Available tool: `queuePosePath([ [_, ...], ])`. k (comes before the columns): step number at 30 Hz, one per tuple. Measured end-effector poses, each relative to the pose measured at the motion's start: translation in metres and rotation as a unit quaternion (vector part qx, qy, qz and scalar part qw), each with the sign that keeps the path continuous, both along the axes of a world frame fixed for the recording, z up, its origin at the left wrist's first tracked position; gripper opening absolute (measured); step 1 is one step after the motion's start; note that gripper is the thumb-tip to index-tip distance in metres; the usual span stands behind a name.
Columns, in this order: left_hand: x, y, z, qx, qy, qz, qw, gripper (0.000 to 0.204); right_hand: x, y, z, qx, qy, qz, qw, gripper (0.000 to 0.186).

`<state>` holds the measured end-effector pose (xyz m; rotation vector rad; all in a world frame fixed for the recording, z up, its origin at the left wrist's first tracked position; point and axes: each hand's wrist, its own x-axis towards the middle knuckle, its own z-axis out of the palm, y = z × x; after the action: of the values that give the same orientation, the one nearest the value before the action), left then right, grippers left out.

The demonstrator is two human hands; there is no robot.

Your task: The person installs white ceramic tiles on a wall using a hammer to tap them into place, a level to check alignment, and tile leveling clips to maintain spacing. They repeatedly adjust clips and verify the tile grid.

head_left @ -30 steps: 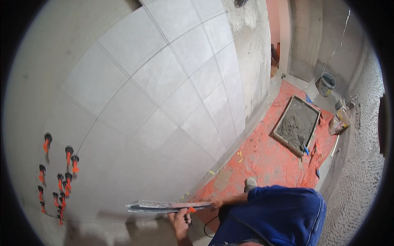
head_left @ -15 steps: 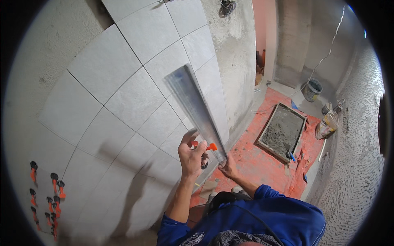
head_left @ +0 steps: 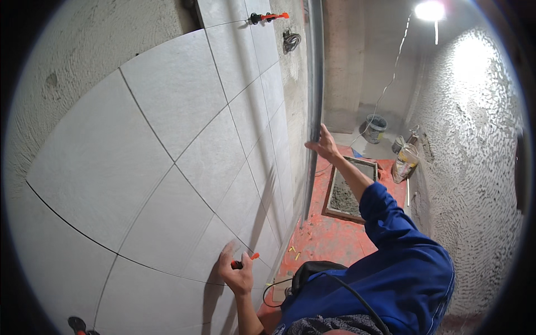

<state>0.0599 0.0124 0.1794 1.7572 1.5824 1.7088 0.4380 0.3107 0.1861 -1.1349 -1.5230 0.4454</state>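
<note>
My right hand (head_left: pixel 328 148) is closed round a long metal straightedge (head_left: pixel 314 72), which stands upright beside the tiled wall and runs past the top of the view. Low by the tiles, my left hand (head_left: pixel 237 270) grips an orange-and-black tile leveller (head_left: pixel 238 264); its orange end pokes out past the thumb. Large light-grey tiles (head_left: pixel 162 84) cover the wall at my left, with thin dark joints between them. More orange levellers (head_left: pixel 268 17) with black caps sit on a joint near the top. Another leveller (head_left: pixel 79 325) shows at the lower left.
A shallow tray of wet mortar (head_left: pixel 341 196) rests on red floor sheeting (head_left: pixel 329 243). Past it stand a bucket (head_left: pixel 374 129) and a bag-like container (head_left: pixel 406 163). Coiled cable (head_left: pixel 290 41) protrudes from the wall. A lamp (head_left: pixel 429 10) shines at the far right, above rough plaster (head_left: pixel 469 167).
The straightedge has swung from a slant across the tiles to upright, farther right. My right hand has moved up along with it; my left hand, still with the leveller, has come lower and left.
</note>
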Motion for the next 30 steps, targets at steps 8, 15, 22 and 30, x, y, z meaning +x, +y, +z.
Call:
queuePosePath([
  [8, -0.015, 0.004, -0.008, 0.014, 0.037, -0.053, 0.998, 0.036, -0.026, 0.028, 0.058, -0.107, -0.095, -0.179, 0.973, 0.115],
  [15, -0.019, 0.008, -0.017, 0.040, 0.038, -0.073, 0.996, 0.027, -0.038, 0.047, 0.065, -0.024, -0.093, -0.162, 0.982, 0.072],
  [22, -0.019, 0.005, -0.014, 0.007, -0.029, -0.106, 0.994, 0.026, -0.039, 0.071, 0.052, 0.057, 0.003, -0.123, 0.991, 0.044],
  [30, -0.021, 0.008, -0.019, 0.012, -0.004, -0.100, 0.995, 0.027, -0.036, 0.087, 0.058, 0.049, 0.105, -0.056, 0.992, 0.032],
])
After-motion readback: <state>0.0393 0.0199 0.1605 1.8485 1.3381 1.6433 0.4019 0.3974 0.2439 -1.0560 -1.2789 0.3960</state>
